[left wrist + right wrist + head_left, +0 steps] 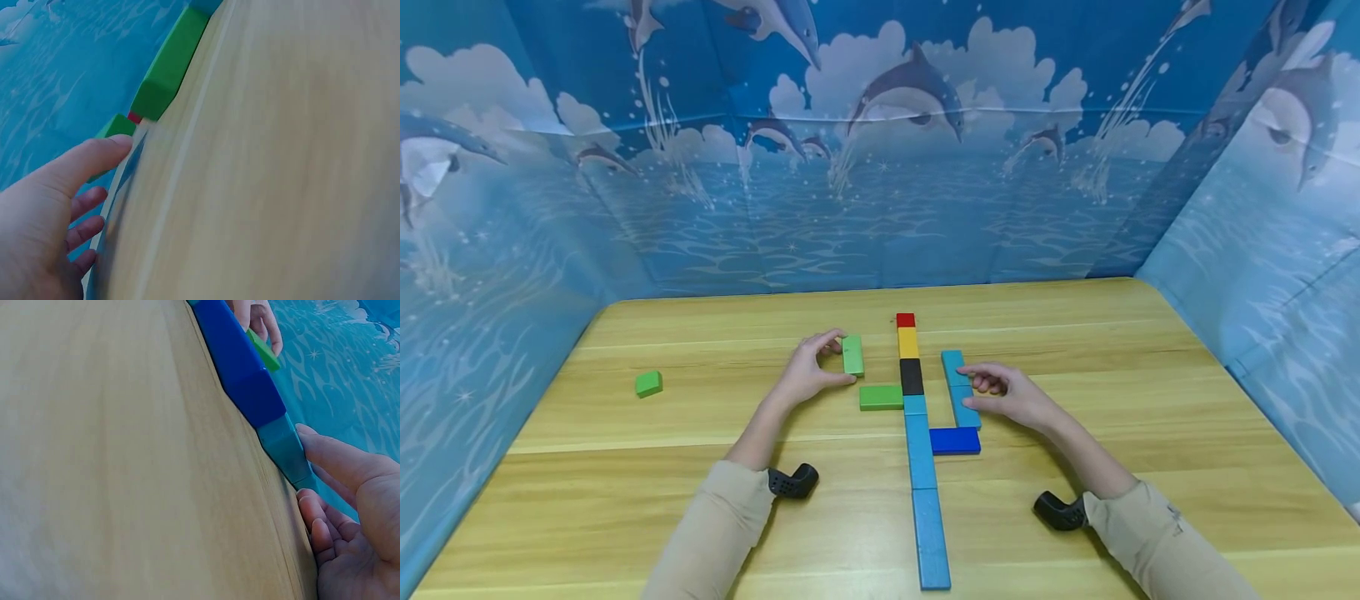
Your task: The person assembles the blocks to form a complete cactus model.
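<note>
My left hand holds a light green block, thumb at its near end and forefinger at its far end. In the left wrist view the thumb covers part of that block. My right hand is at the right side of two light blue blocks laid end to end, a far one and a near one. Its thumb and forefinger touch their edge, the other fingers bent inward. A dark blue block links the near one to the central row. Another green block sticks out leftward from that row.
Along the middle runs a line of flat blocks: red, yellow, black, then light blue pieces. Apart at the left lies a small green block. A dolphin-print curtain surrounds the wooden table.
</note>
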Demonstrator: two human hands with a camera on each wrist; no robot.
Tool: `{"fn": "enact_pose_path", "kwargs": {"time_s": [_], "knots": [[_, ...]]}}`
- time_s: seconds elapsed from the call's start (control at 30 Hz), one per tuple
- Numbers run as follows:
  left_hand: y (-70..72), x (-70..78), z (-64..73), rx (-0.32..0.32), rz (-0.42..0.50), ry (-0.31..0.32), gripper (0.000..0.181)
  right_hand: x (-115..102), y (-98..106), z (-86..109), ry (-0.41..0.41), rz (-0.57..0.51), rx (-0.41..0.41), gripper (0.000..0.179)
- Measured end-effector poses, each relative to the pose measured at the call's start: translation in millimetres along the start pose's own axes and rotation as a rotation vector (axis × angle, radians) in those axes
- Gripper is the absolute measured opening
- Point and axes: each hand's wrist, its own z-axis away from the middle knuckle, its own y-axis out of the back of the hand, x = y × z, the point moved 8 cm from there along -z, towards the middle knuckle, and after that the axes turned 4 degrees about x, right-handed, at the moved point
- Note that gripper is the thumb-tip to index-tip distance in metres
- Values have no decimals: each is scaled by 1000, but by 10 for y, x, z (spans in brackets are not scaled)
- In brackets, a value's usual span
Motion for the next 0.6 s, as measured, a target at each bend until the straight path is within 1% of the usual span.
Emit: {"fn": "enact_pose_path", "kwargs": {"time_s": [0.07,0.2,0.3,0.4,0.53,0.6], "knots": [[-30,18,5,2,-37,-14,68,-70,4,16,3,3,-3,45],[-58,28,19,0,-93,-21,67,91,-3,-30,-4,0,0,46],[-75,25,21,-20,-123,-14,66,225,-4,-62,0,-8,4,47],[-90,27,24,-44,-150,-10,66,227,2,-60,7,-16,5,47],[-99,28,33,-77,-161,-10,67,230,3,-59,7,-20,5,48],[-96,34,41,-91,-144,-9,66,238,1,-59,5,-18,5,47]]}}
